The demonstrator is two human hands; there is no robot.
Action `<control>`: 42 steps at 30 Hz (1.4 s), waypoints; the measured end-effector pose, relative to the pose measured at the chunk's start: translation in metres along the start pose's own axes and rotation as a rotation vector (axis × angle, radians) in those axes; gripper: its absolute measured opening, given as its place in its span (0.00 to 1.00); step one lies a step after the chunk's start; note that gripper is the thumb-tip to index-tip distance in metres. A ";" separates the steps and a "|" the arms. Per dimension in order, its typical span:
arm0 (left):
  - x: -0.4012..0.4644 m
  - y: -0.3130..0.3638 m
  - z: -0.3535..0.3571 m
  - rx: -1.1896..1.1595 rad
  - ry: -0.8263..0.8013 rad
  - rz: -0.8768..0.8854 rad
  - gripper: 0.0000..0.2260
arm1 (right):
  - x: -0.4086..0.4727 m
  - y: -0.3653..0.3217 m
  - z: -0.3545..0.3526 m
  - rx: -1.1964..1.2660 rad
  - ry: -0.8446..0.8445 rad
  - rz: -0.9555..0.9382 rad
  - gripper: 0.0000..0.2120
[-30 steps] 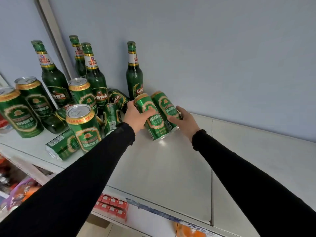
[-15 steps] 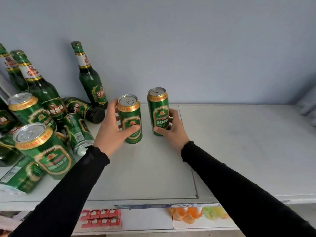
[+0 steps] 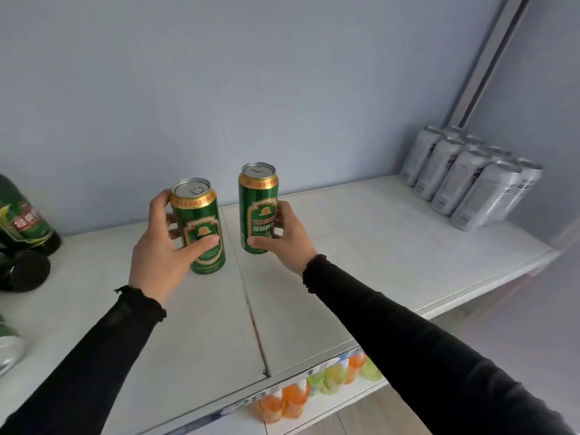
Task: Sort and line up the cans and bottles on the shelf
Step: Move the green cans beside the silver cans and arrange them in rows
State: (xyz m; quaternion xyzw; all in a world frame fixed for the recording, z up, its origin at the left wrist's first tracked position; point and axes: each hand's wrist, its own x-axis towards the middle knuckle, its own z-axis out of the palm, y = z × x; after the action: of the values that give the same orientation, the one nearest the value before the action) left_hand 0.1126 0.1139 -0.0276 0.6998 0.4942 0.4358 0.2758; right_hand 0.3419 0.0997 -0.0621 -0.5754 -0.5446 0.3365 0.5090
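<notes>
You are gripping one upright green can in your left hand, another in your right hand; grey cans lined up, bottles unsorted.

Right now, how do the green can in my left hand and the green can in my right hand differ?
The left-hand can sits nearer the shelf's front edge; the right-hand can is closer to the wall. The left hand wraps its can from the left side, the right hand grips its can low on the right. Both are upright, unopened, green with gold rims and matching labels.
</notes>
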 end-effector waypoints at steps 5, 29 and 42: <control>0.026 0.049 0.090 -0.025 -0.109 0.074 0.41 | 0.010 0.026 -0.117 -0.004 0.130 0.008 0.31; 0.152 0.164 0.403 -0.035 -0.076 -0.019 0.41 | 0.154 0.134 -0.336 -0.204 0.270 0.093 0.26; 0.161 0.166 0.410 0.065 -0.096 0.013 0.42 | 0.170 0.136 -0.331 -0.180 0.224 0.085 0.30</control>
State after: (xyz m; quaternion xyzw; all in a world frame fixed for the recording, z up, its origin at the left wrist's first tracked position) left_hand 0.5702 0.2224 -0.0300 0.7316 0.4900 0.3873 0.2734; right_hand 0.7229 0.2067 -0.0789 -0.6751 -0.4876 0.2413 0.4983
